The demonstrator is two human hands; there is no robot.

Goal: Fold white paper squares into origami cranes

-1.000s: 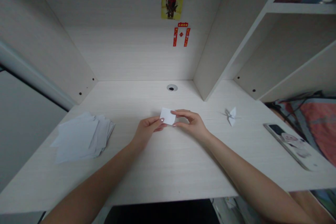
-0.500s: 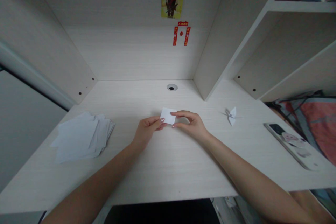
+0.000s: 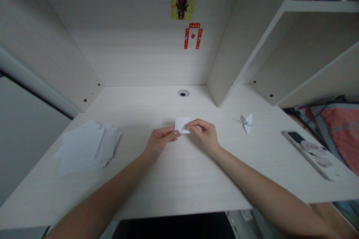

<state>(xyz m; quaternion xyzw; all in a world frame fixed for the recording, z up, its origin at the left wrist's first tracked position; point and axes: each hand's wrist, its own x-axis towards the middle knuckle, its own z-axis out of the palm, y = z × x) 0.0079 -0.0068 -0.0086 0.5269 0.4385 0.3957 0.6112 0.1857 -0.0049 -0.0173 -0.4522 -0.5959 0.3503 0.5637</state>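
A small folded square of white paper point(image 3: 181, 122) is held between both hands above the middle of the desk. My left hand point(image 3: 162, 138) pinches its lower left corner, thumb on top and fingers beneath. On the right side, the thumb and index finger of my right hand point(image 3: 204, 132) are closed together on the paper's edge. The fingertips partly cover the paper, so its layers cannot be made out. To the right of my hands a folded white paper crane point(image 3: 247, 123) lies on the desk.
A loose stack of white paper sheets point(image 3: 84, 147) lies at the left of the desk point(image 3: 168, 190). Toward the right edge is a phone in a decorated case point(image 3: 310, 153). A vertical panel point(image 3: 224, 82) stands behind on the right, and a cable hole point(image 3: 183, 93) is at the back.
The paper has turned slightly and shifted a little right. My right thumb and index finger, apart on the paper's edge before, have come together in a pinch.
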